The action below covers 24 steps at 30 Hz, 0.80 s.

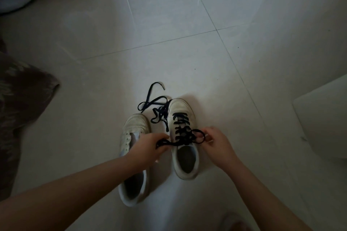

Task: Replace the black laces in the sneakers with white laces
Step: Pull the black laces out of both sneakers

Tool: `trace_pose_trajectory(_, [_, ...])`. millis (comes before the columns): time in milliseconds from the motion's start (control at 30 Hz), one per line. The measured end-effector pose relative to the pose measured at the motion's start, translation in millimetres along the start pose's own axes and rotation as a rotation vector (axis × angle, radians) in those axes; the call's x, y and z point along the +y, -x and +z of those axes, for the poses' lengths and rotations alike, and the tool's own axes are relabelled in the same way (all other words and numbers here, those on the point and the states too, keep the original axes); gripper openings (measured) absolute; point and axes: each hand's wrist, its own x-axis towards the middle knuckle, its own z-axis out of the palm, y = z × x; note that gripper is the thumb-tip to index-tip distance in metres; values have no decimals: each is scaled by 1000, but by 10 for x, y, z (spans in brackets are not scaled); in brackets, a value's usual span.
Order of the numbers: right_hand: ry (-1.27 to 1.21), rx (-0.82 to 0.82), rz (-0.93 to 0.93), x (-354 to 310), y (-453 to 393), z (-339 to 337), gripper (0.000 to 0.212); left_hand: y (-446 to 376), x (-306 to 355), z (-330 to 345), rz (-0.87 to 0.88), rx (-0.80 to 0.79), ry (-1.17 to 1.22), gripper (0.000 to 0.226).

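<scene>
Both forearms reach forward; left hand [150,143] and right hand [216,141] each pinch the black lace [181,133] ends, right sneaker [183,137] lying lengthwise between the grips.

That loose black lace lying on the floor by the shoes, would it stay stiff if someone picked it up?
Probably not. The loose black lace lies in limp loops and kinks on the tiled floor, so it would likely droop from wherever it is pinched. It looks thin and flat, so likely very light, and unlikely to roll.

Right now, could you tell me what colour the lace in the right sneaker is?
Black lace, seen in the head view.
</scene>
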Motion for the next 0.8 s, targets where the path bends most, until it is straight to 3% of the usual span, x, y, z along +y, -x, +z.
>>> trace_pose_trajectory(133, [-236, 62, 106, -1, 47, 106, 2, 63, -38, -93, 67, -5, 19, 38])
trace_pose_trajectory(233, [-499, 100, 245, -43, 54, 132, 5, 75, -41, -132, 46, 0, 130, 37])
trace_pose_trajectory(333, [-605, 100, 286, -109, 62, 109, 8, 72, -126, -172, 26, 46, 109, 31])
trace_pose_trajectory(533, [-631, 72, 293, -207, 60, 147, 5, 76, -72, -130, 155, 217, -56, 34])
trace_pose_trajectory(800, [-544, -42, 231, -477, -123, 321, 9, 91, -189, -202, 52, 331, -146, 17])
